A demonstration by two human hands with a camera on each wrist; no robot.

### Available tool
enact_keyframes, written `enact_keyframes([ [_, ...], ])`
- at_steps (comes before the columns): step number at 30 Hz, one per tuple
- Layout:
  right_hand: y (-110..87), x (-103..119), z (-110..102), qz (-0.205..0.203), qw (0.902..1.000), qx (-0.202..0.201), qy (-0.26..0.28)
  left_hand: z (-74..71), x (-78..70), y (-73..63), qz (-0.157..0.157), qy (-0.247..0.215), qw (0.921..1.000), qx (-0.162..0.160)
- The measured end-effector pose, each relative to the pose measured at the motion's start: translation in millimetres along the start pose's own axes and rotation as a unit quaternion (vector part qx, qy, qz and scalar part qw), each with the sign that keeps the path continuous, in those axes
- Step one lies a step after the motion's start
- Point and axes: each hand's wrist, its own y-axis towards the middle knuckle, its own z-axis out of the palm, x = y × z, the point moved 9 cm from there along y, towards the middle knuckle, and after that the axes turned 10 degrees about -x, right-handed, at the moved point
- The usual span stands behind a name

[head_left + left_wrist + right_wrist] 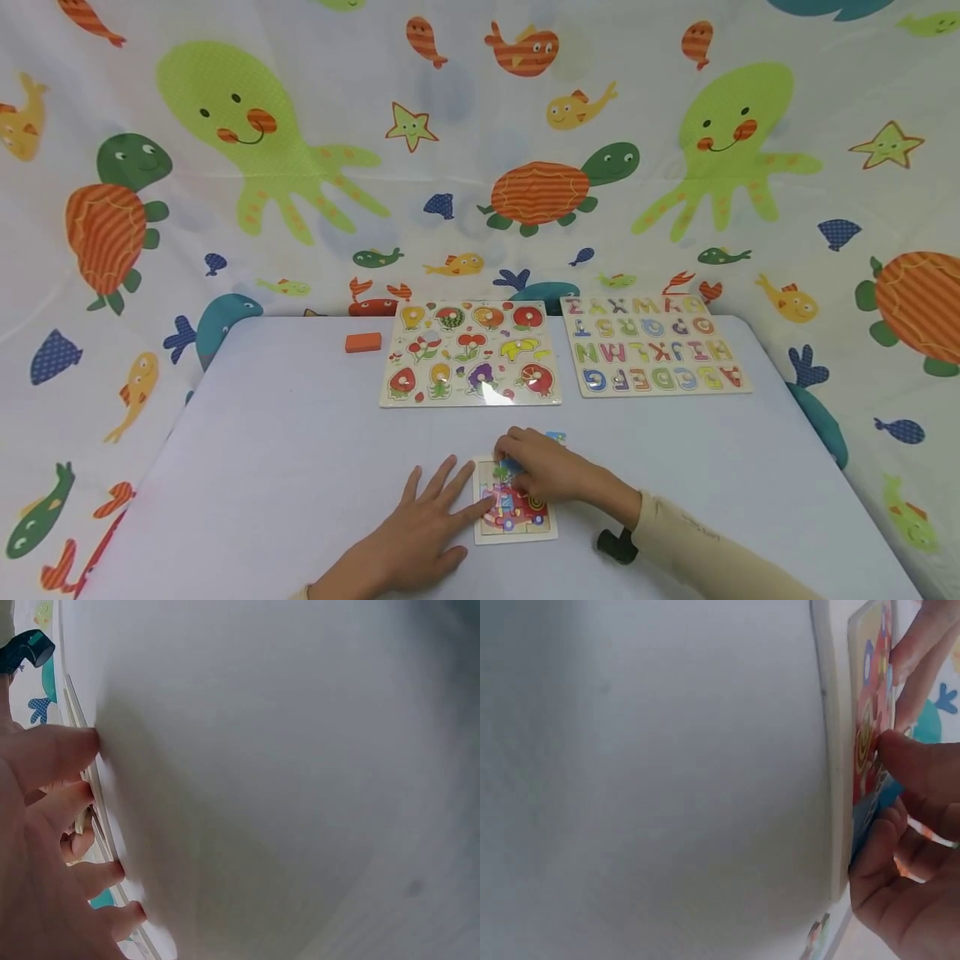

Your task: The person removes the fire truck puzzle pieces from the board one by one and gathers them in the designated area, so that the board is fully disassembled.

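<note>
A small jigsaw puzzle (516,537) with a pale wooden frame and a red vehicle picture lies at the near middle of the table. My left hand (420,533) is spread flat at its left side, one fingertip on the picture. At the upper part of the puzzle, my right hand (543,467) pinches a blue puzzle piece (890,793) between thumb and fingers. That piece appears tilted, and the fingers hide much of it. Behind the right hand, another small blue piece (556,437) lies partly covered.
A fruit peg board (468,404) and an alphabet board (663,393) lie farther back. An orange block (363,342) sits left of them. A black cylindrical object (617,547) is below the right wrist. A sea-animal curtain (450,108) hangs behind the white table (285,433).
</note>
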Motion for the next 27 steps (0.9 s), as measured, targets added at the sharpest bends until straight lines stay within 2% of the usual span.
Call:
enact_keyframes([
  [4,-0.7,-0.3,0.8,-0.003,1.0000,-0.005,0.001,-0.1,0.5,-0.9,-0.001,-0.001,1.0000,-0.001],
  [17,-6.9,1.7,3.3,-0.019,0.9981,-0.024,-0.052,1.7,2.3,-0.7,-0.003,-0.007,1.0000,0.002],
  [27,-10.2,-1.6,-0.2,-0.006,0.9995,-0.031,-0.008,0.8,1.9,-0.8,-0.003,-0.012,0.9999,0.002],
])
